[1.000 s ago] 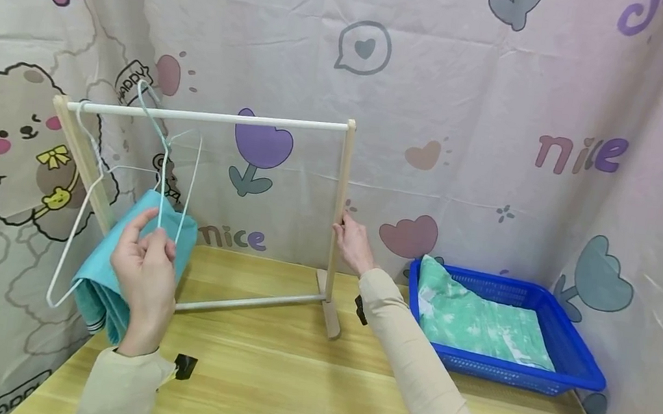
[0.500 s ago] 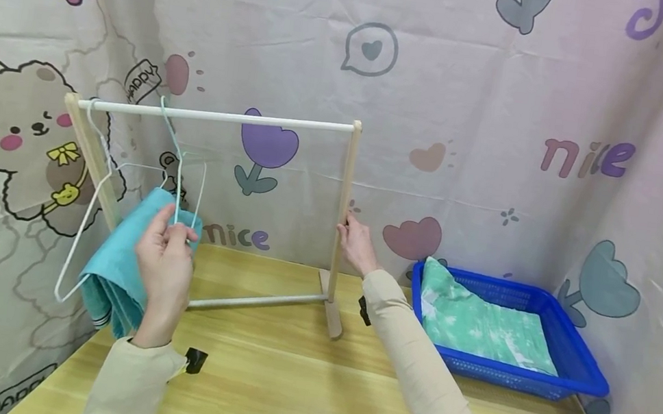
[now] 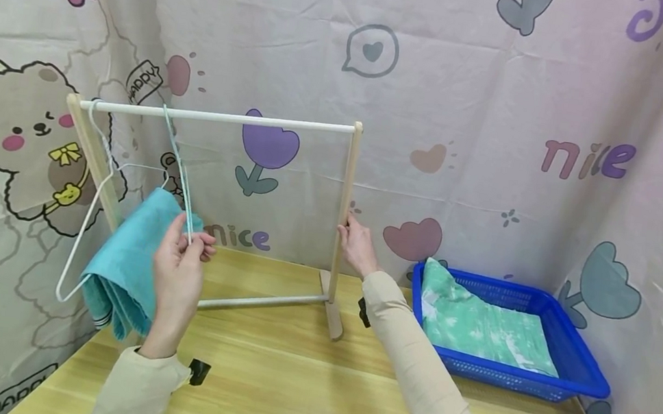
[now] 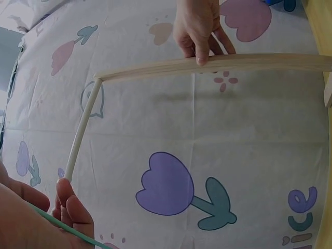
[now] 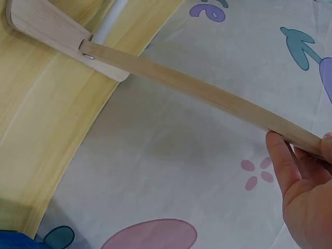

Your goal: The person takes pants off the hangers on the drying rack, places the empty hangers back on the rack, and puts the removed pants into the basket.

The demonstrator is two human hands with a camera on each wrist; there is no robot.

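Note:
My left hand [image 3: 178, 278] pinches the lower part of a mint-green clothes hanger [image 3: 183, 171], its hook over the top rail [image 3: 267, 120] of a small clothes rack. That hanger looks edge-on from the head; in the left wrist view only a strip of the green hanger [image 4: 61, 225] shows. My right hand [image 3: 359, 243] holds the rack's right wooden post [image 3: 350, 175] about halfway up; in the right wrist view the fingers lie against the post [image 5: 207, 96]. Left of my left hand, a turquoise cloth [image 3: 131, 241] hangs folded over a white hanger [image 3: 82, 231].
A blue plastic basket [image 3: 580, 376] at the right holds a folded green-and-white cloth [image 3: 487, 326]. The rack's lower bar [image 3: 264, 302] runs just above the wooden table [image 3: 285, 381]. Patterned curtains [image 3: 444, 96] enclose the back and sides.
My left hand has moved right, and the mint-green hanger has turned edge-on, its hook settling lower on the rail. The right hand keeps its hold on the post. The head view shifted slightly.

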